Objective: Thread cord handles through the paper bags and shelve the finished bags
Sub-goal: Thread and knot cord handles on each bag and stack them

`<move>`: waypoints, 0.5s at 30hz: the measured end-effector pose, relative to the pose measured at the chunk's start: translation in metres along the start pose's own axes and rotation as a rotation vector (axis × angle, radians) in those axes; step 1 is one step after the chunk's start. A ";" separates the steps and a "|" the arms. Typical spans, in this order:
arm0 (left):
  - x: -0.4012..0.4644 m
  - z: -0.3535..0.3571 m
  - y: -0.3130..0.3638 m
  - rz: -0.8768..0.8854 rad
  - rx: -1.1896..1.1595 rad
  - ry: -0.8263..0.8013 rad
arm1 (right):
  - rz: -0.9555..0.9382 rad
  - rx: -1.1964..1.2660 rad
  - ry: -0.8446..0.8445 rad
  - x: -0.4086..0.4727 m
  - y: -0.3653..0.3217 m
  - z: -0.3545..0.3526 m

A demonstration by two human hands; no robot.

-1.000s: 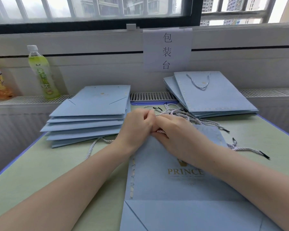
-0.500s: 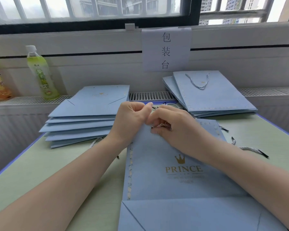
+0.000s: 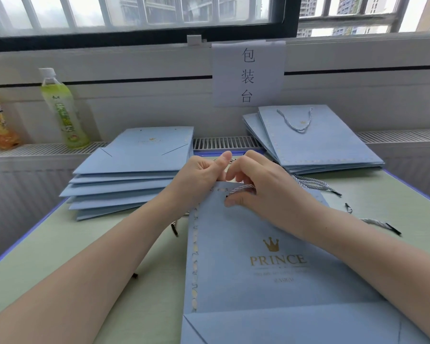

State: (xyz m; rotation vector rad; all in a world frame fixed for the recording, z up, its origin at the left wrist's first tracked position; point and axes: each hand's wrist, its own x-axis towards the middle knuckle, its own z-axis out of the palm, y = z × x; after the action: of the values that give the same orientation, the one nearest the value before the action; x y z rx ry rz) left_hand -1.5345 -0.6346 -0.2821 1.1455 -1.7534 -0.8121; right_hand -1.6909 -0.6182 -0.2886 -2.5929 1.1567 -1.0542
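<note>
hands (image 3: 236,180) pinching cord (image 3: 242,188), atop bag (image 3: 246,244)

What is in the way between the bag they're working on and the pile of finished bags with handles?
Nothing big. Between the bag under both hands and the finished pile at the far right, only loose cords lie on the table. The right hand pinches a cord at the bag's top edge.
</note>
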 end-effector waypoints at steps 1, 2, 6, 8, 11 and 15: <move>0.000 -0.002 0.000 0.004 0.018 -0.014 | -0.009 0.011 -0.001 0.000 0.001 -0.001; 0.000 -0.003 0.000 0.011 0.037 -0.024 | -0.019 0.021 0.003 0.000 0.003 -0.001; 0.002 -0.008 0.002 0.077 0.154 0.012 | -0.031 0.007 0.044 0.003 0.010 -0.005; 0.003 -0.010 0.004 0.126 0.251 0.031 | -0.018 -0.009 0.052 0.003 0.012 -0.009; 0.008 -0.012 0.000 0.130 0.370 0.041 | 0.002 -0.021 0.008 0.003 0.012 -0.013; 0.009 -0.012 -0.005 0.084 0.536 0.054 | 0.019 -0.052 -0.090 0.002 0.012 -0.013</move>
State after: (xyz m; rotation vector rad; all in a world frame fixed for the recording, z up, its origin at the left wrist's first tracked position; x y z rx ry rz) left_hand -1.5231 -0.6452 -0.2788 1.4056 -2.0205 -0.2553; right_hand -1.7055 -0.6255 -0.2823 -2.6327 1.2008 -0.9055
